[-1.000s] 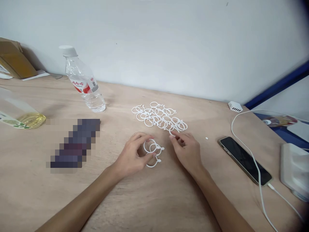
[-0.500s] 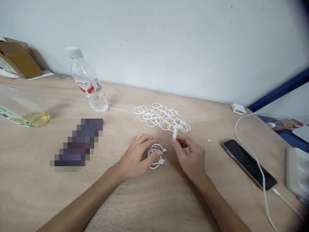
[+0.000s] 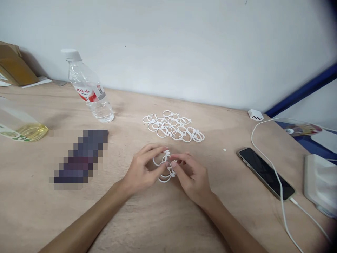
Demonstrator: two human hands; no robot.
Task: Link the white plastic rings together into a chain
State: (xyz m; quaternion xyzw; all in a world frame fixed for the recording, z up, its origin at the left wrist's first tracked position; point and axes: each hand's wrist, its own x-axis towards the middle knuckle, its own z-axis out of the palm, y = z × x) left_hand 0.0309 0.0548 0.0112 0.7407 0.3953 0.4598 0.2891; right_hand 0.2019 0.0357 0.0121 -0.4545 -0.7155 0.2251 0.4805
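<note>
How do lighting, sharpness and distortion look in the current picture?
Head view: soft, fairly even light, faint shadows on the tabletop; head view: right corners darkened, white block at the right edge soft; head view: bottle leans, probably lens distortion; head view: coarse pixelation on the dark patch; head view: white rings by the hands hard to separate.

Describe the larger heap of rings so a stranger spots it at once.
From the wall, come down onto the wooden table. Just beyond the left hand and right hand lies a loose heap of overlapping white rings. Unlike the smaller cluster at those hands, it spreads wide and no hand touches it.
</note>
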